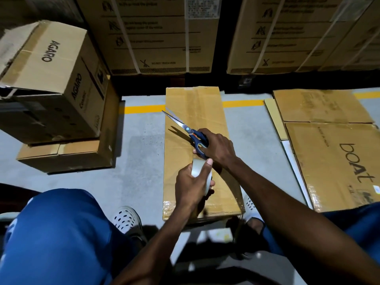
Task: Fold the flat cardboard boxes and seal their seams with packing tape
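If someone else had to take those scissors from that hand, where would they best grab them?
Probably by the blades, from the far left. The right hand fills the blue handles, so only the scissors' metal blades stick out, slightly parted and pointing away to the left over the box. Pinch the flat sides behind the tips.

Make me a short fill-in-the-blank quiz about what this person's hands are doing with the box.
1. The left hand holds a roll of ____.
2. The right hand holds blue-handled ____, blades open.
3. Both hands work above a long cardboard box lying on the ____.
4. The flat cardboard at right is printed with the word ____.

Missing words: tape; scissors; floor; boAt
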Demonstrator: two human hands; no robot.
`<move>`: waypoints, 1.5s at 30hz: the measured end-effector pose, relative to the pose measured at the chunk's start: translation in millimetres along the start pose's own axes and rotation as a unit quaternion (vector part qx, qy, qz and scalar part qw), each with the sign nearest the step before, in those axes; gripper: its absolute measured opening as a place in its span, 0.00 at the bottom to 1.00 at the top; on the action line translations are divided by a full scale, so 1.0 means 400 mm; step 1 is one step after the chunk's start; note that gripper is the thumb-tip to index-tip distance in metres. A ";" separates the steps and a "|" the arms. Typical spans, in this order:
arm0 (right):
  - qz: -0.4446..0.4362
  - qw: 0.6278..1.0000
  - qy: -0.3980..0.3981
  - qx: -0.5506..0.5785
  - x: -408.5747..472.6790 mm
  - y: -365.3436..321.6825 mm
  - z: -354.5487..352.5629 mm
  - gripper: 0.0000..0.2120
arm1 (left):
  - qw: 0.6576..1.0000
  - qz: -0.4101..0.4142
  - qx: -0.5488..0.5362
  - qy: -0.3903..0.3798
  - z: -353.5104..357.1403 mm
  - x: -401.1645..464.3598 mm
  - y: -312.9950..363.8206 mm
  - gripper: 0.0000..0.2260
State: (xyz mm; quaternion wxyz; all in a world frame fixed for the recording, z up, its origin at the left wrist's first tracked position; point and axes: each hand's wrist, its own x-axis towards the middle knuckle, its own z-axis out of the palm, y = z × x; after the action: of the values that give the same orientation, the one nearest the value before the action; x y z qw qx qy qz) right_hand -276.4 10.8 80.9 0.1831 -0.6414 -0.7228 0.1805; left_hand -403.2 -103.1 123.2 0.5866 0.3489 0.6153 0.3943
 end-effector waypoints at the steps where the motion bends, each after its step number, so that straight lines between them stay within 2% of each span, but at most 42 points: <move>1: 0.000 1.000 0.013 -0.010 0.003 0.000 0.010 0.26 | 1.000 -0.003 0.003 0.005 -0.001 0.000 -0.005 0.18; 9: -0.008 0.997 0.078 -0.012 0.100 -0.016 0.031 0.22 | 0.998 0.064 0.020 0.020 -0.016 0.064 0.042 0.17; 13: 0.005 0.997 0.079 -0.017 0.128 -0.037 0.054 0.25 | 0.998 0.049 0.031 0.018 -0.043 0.066 0.023 0.22; 18: -0.018 0.997 0.068 -0.034 0.128 -0.033 0.043 0.24 | 1.000 0.021 0.004 -0.007 -0.050 0.061 0.037 0.13; 22: -0.044 0.998 0.032 -0.008 0.101 -0.020 0.021 0.22 | 0.999 0.035 0.033 -0.020 -0.052 0.060 0.046 0.12; 25: -0.007 0.994 -0.053 0.092 0.072 -0.017 0.012 0.24 | 0.999 0.031 0.011 -0.010 -0.057 0.059 0.050 0.12; 27: 0.017 0.986 -0.076 0.148 0.056 -0.020 0.008 0.28 | 1.000 0.024 0.011 0.003 -0.057 0.055 0.046 0.12; 30: 0.023 0.996 -0.040 0.072 0.045 -0.027 0.019 0.32 | 1.000 0.007 0.008 0.010 -0.060 0.034 0.035 0.17; 32: 0.006 1.000 -0.004 0.006 0.045 -0.032 0.034 0.32 | 1.000 0.002 0.024 0.010 -0.067 0.014 0.022 0.16; 39: -0.044 0.993 0.077 -0.081 0.011 -0.054 0.050 0.21 | 1.000 0.002 0.008 0.012 -0.085 -0.019 -0.002 0.13; 42: -0.053 0.995 0.061 -0.064 -0.017 -0.051 0.038 0.18 | 1.000 0.009 0.003 0.009 -0.084 -0.028 -0.002 0.12; 45: -0.025 0.999 -0.008 0.024 -0.037 -0.044 0.027 0.22 | 1.000 0.008 0.000 0.018 -0.088 -0.036 0.001 0.13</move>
State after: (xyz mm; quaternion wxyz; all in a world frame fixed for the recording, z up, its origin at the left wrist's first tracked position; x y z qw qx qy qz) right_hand -295.4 -6.1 79.9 0.1965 -0.6174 -0.7354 0.1982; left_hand -437.2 -118.3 130.0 0.5724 0.3462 0.6230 0.4054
